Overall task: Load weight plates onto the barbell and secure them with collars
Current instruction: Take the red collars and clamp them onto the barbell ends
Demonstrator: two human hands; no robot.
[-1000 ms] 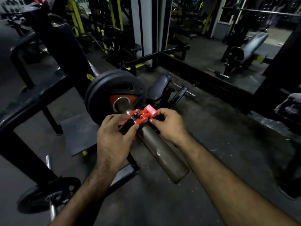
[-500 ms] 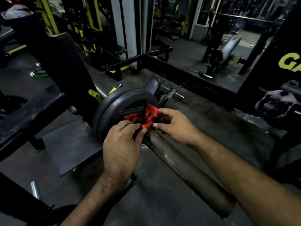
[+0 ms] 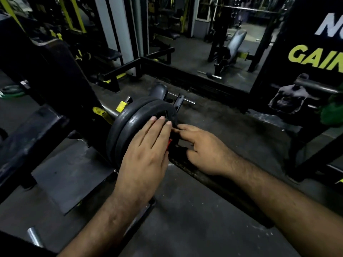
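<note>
The left hand [image 3: 146,154] lies flat, fingers together, on the weight plates [image 3: 130,127] at 9 o'clock of the sleeve [image 3: 213,180]. The right hand [image 3: 202,149] pinches the mostly hidden red collar [image 3: 169,142] at the plate face. If the collar is left unlatched, the plates may slide outward.

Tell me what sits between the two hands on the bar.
In the head view, a sliver of the red collar shows between the left hand and the right hand, on the barbell sleeve beside the weight plates.
</note>
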